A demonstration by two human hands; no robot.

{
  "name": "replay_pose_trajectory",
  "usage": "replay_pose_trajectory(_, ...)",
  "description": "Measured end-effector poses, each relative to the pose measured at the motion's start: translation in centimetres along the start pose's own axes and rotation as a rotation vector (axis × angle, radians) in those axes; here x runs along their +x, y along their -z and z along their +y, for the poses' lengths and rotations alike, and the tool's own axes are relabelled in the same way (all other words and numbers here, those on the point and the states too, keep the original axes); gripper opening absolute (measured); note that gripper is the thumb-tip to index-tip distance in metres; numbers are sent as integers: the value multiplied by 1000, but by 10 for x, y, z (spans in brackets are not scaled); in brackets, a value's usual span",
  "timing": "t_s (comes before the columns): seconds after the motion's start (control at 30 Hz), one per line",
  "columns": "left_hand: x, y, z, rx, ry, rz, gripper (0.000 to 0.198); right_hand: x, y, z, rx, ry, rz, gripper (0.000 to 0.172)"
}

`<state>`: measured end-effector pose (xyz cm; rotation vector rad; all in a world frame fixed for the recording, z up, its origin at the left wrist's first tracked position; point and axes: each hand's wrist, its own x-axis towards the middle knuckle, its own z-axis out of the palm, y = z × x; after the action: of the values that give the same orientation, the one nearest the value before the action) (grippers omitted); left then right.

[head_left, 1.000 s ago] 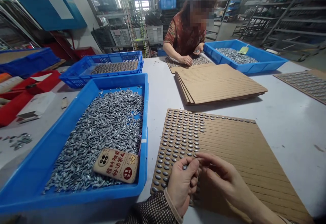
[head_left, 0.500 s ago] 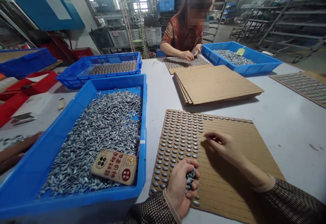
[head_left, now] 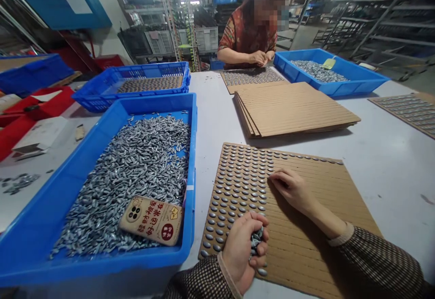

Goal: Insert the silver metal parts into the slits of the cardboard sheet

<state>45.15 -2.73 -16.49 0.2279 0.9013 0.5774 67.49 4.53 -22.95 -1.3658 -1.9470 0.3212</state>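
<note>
Red Chinese characters across a tan phone case (head_left: 151,220), lying face down on the heap at the near right corner of the big blue bin (head_left: 50,226); characters too small to read with certainty. Yellow tag (head_left: 326,64) in the far blue bin (head_left: 360,81), writing illegible.

Pale grey table (head_left: 384,131), workshop around it: metal racks, stacked crates, blue cabinet at the far left wall.

Slotted cardboard sheet (head_left: 322,226) at the table's near edge, left columns filled with small metal pieces (head_left: 238,176). Left hand (head_left: 243,253) curled into a loose fist over the sheet's near edge, closed round a clutch of those pieces (head_left: 255,239). Right hand (head_left: 294,189) resting on the sheet near its middle, fingertips pinched together at the edge of the filled rows; too small to tell what sits between them.

Stack of bare cardboard sheets (head_left: 295,111) beyond, mid-table. Second blue crate (head_left: 102,95) behind the bin, a filled sheet inside. Co-worker (head_left: 251,31) at the far edge, both hands together over another filled sheet (head_left: 251,78). Red boxes (head_left: 37,108) at the left edge; loose pieces scattered nearby.
</note>
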Motion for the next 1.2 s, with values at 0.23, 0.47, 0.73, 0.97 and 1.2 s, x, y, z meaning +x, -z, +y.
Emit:
replay_pose_trajectory(0.23, 0, -1, 0, 8, 0, 1, 15, 1, 0, 3, -51, 5, -9, 19)
replay_pose_trajectory(0.47, 2, -1, -1, 29, -22, -28, 18, 4, 0, -5, -42, -20, 1, 21)
replay_pose_trajectory(0.73, 2, 0, -2, 78, -62, -40, 24, 4, -1, -4, 9, -49, 35, 20)
replay_pose_trajectory(0.97, 0, -1, -4, 110, -165, -53, 28, -17, 16, -77, 214, -166, -70, 20)
replay_pose_trajectory(1.2, 1, -2, -4, 127, -191, -80, 31, -39, 11, -123, 670, -434, -201, 27)
